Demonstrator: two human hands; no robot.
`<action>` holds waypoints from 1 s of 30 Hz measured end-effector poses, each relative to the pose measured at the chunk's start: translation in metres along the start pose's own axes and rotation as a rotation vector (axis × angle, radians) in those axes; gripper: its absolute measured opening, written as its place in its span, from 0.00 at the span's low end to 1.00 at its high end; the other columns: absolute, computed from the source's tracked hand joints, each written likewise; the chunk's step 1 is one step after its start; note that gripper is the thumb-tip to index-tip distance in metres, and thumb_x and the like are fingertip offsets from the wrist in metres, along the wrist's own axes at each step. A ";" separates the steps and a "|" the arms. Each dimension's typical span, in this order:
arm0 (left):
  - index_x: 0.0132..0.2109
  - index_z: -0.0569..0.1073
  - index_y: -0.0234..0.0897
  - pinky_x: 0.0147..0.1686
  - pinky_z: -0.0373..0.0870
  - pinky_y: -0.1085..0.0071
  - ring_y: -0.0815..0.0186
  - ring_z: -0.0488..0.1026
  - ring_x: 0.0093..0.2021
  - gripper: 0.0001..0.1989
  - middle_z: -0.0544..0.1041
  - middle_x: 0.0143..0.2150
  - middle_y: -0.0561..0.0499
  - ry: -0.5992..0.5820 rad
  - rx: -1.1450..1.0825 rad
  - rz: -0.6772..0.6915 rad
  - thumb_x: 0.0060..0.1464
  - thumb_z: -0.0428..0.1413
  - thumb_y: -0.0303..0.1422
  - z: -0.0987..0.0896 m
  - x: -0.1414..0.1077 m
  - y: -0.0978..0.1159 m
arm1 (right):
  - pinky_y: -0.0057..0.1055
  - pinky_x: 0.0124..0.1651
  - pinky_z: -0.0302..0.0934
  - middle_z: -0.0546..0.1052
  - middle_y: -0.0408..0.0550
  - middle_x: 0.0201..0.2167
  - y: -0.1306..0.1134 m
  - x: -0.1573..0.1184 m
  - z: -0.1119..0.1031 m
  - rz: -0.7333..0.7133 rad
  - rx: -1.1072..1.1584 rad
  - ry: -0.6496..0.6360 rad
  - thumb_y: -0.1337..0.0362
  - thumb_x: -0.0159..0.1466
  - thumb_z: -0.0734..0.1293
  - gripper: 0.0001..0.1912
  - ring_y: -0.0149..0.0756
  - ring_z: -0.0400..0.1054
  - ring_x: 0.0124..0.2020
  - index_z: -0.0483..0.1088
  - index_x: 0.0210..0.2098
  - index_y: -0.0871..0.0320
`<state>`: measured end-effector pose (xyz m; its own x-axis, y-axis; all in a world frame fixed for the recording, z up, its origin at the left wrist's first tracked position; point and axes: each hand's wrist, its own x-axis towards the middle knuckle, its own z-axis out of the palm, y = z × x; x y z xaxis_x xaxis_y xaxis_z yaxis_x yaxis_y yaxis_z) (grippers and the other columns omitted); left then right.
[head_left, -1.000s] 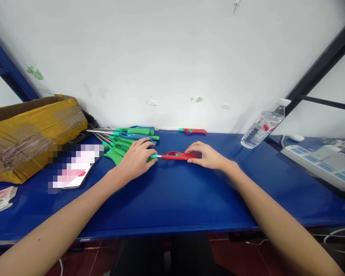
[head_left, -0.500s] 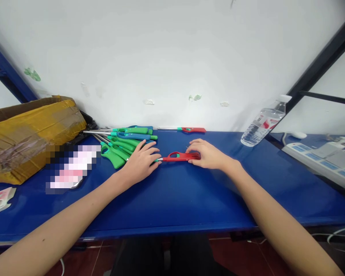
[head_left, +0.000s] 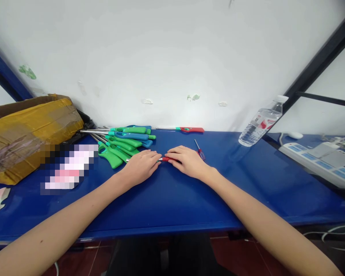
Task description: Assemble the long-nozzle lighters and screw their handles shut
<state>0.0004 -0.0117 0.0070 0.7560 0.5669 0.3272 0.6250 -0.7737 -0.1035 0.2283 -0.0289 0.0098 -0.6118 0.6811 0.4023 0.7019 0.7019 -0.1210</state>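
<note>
**Glossy blue tabletop against a scuffed white wall: close work at front centre**

Only the head view on my feed. Long-nosed lighter with a red plastic handle and metal barrel lies crosswise, low over the table or on it; can't tell contact from here. Mostly under the fingers: a bit of red shows mid-gap, and a metal tip pokes out past the far side of the left hand.

Left fingers: curled down around the barrel end, thumb and forefinger nearly meeting. Right hand: fingers bent over the red handle, tips close to the left ones. Both look closed on it; exact pad contact hidden.

Around it: heap of green- and blue-handled lighters just left and behind, barrels toward the yellow-taped cardboard box. Second red-handled lighter at the wall. Small screwdriver with a clear red-and-blue handle just behind the right hand.

My take on doing this well: keep both hands in line with the barrel so nothing bends at the neck. Firm left, light right, clear of the trigger. Watch the left knuckles near the heap, and the right wrist could nudge the screwdriver.
</note>
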 end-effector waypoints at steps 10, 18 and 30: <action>0.53 0.76 0.35 0.58 0.70 0.59 0.55 0.74 0.57 0.17 0.77 0.55 0.42 -0.033 0.003 -0.001 0.69 0.44 0.34 0.003 0.000 0.002 | 0.40 0.54 0.68 0.79 0.58 0.51 -0.013 0.002 -0.007 -0.017 -0.193 -0.163 0.69 0.71 0.58 0.15 0.45 0.73 0.52 0.74 0.51 0.64; 0.52 0.77 0.34 0.57 0.70 0.57 0.54 0.75 0.56 0.16 0.78 0.55 0.42 0.008 -0.053 0.012 0.68 0.48 0.33 0.008 -0.001 -0.001 | 0.39 0.54 0.67 0.78 0.60 0.50 -0.017 0.003 0.000 -0.068 -0.333 -0.200 0.71 0.71 0.59 0.14 0.44 0.74 0.50 0.72 0.51 0.65; 0.52 0.79 0.33 0.55 0.72 0.54 0.51 0.75 0.55 0.16 0.78 0.53 0.40 0.005 -0.067 0.027 0.67 0.48 0.33 0.006 0.001 0.001 | 0.36 0.48 0.68 0.79 0.60 0.46 -0.028 0.005 0.005 0.017 -0.413 -0.240 0.73 0.70 0.59 0.10 0.44 0.75 0.49 0.70 0.47 0.66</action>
<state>0.0031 -0.0103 0.0011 0.7713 0.5443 0.3300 0.5899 -0.8060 -0.0494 0.2041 -0.0438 0.0110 -0.6316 0.7549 0.1768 0.7693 0.5817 0.2644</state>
